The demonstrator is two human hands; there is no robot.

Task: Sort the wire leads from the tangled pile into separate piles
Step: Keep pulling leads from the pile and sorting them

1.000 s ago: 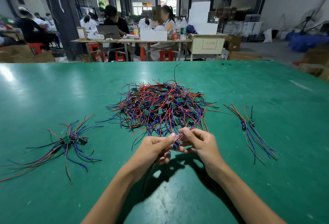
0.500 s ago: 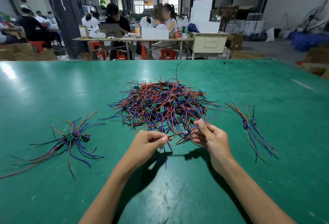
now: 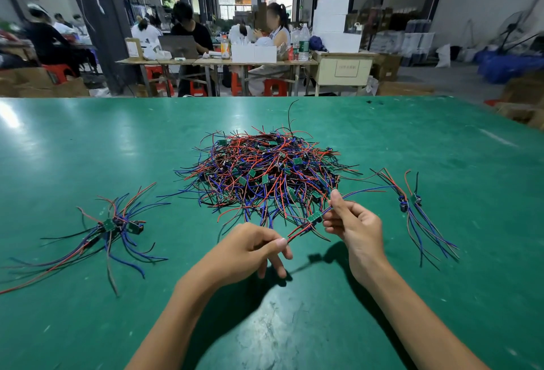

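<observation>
A tangled pile (image 3: pixel 265 172) of red, blue and black wire leads with small green boards lies mid-table. One wire lead (image 3: pixel 313 219) with a green board is stretched just in front of the pile. My left hand (image 3: pixel 250 249) pinches its red and black wire ends. Its blue and red wires on the other side are pinched by my right hand (image 3: pixel 350 222). A sorted pile (image 3: pixel 109 228) of leads lies to the left. A smaller sorted pile (image 3: pixel 412 207) lies to the right.
The green table (image 3: pixel 294 325) stretches wide around the piles. Beyond its far edge stand work tables (image 3: pixel 217 60) with seated people, red stools, cardboard boxes and a cream cabinet (image 3: pixel 341 72).
My hands have drawn apart, stretching the lead out between them. The right hand rose and shifted right; the left hand stayed low near the pile's front edge.
</observation>
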